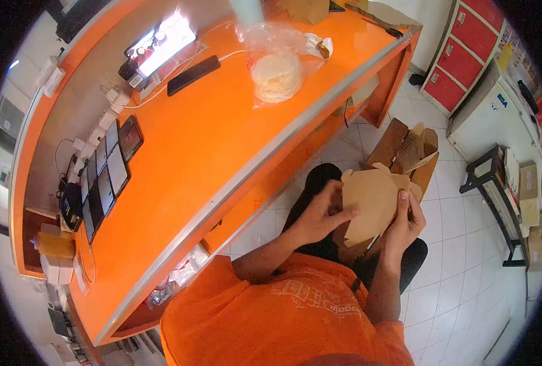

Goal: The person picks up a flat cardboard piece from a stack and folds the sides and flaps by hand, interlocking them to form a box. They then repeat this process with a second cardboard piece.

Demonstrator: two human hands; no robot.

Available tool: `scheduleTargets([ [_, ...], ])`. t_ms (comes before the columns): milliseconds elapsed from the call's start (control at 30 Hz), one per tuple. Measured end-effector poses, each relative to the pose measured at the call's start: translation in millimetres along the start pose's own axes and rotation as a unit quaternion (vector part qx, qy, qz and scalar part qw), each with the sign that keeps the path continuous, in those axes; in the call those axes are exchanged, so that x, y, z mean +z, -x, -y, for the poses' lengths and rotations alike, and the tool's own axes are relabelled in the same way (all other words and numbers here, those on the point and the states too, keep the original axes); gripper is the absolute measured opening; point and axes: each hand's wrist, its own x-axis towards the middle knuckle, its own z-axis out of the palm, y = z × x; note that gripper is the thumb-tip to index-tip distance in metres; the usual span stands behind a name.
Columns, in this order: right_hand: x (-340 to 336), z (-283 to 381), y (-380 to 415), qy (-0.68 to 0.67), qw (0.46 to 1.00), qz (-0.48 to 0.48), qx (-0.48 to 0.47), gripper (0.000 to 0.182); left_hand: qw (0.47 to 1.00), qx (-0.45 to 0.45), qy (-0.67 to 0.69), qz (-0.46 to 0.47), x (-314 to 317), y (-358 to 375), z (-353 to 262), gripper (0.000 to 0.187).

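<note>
I am holding a brown card [371, 198] above my lap, between my hands, its long axis seeming to run away from my body with a slight slant. My right hand [405, 222] is clamping its right edge, thumb lying on the facing side and fingers wrapping behind. My left hand [327, 213] is lying at the left edge, thumb and fingers spreading apart; its thumb is overlapping the card, but blur is keeping me from telling whether it is pinching. Both hands are sitting about equally near, on opposite sides. The card is looking plain, matte and stiff, its broad face showing, angled flaps jutting along its top and right.
</note>
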Motion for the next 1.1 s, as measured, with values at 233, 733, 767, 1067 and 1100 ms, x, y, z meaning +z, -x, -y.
scheduleTargets([
  [233, 9, 20, 1, 0.192, 0.944, 0.124, -0.240, 0.021, 0.976, -0.105, 0.191, -0.019, -4, 1, -4, 0.035],
  [733, -20, 31, -15, 0.223, 0.875, 0.211, -0.375, 0.027, 0.948, -0.161, 0.272, 0.035, 8, 3, -24, 0.041],
  [767, -19, 33, -14, 0.227, 0.870, 0.214, -0.383, 0.028, 0.948, -0.147, 0.281, 0.037, 9, 3, -25, 0.041],
  [1067, -9, 29, -3, -0.088, 0.975, 0.194, -0.069, 0.021, 0.981, 0.022, 0.172, 0.088, 13, 4, -11, 0.042],
  [1100, -9, 31, -5, -0.089, 0.976, 0.194, -0.033, 0.021, 0.982, 0.006, 0.166, 0.088, 12, 4, -13, 0.043],
])
